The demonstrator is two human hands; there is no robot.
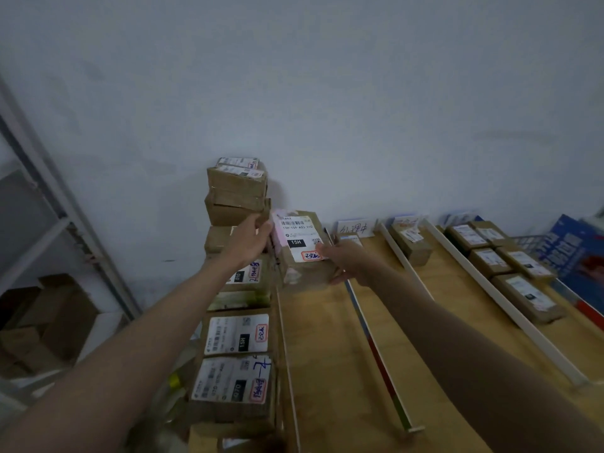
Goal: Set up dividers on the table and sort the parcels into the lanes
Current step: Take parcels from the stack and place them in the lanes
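Nearest the camera: both bare forearms reach forward over the left end of the wooden table (pixel 327 371).
Dividers: three long strips already lie across the table, a striped one (pixel 376 348) in the middle and two pale ones (pixel 503 308) to its right, so the lanes look set up.
Sorted so far: one parcel (pixel 410 245) sits in the middle-right lane and a group of boxes (pixel 503 256) fills the far-right lane; a handwritten card (pixel 354 227) stands against the wall at a lane head.
Left to sort: a tall stack of parcels (pixel 237 289) remains at the table's left edge, so I judge the sorting well short of finished.
Parcel in hand: a labelled brown box (pixel 302 248) is held just above the leftmost lane, near the wall.
Left hand (pixel 250 238): its fingers curl against the box's left side, beside the stack.
Right hand (pixel 340 256): its fingers wrap the box's right edge, thumb on the label side.
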